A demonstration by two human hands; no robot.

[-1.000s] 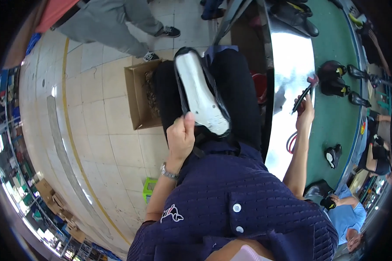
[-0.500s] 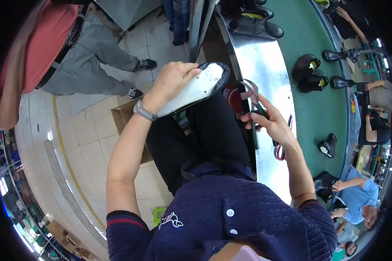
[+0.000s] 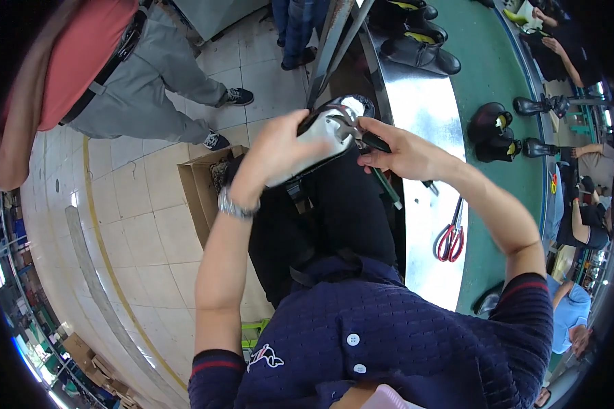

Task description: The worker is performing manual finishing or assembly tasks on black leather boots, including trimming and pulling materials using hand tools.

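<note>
Left hand (image 3: 280, 151), blurred, clasps black shoe upper with white underside (image 3: 318, 131), upper centre of frame, tilted over lap. Right hand (image 3: 406, 153) clenched on pincer-like tool (image 3: 374, 140), head against shoe's far end. Step, judged: working edge with tool. Next move likely calls for steady shoe, firm squeeze.

This is a shoe-factory workshop: a long green work surface (image 3: 505, 198) runs from one to four o'clock, with black shoes (image 3: 488, 128) standing on it and a metal bench (image 3: 426, 279) beside it. At twelve o'clock is a shoe with a bare white underside (image 3: 323, 129). A co-worker (image 3: 572, 310) shows at four, cluttered racks (image 3: 24, 293) fill eight to nine, and a yellow stripe (image 3: 99, 238) marks the tiled floor (image 3: 150, 235) at nine.
</note>
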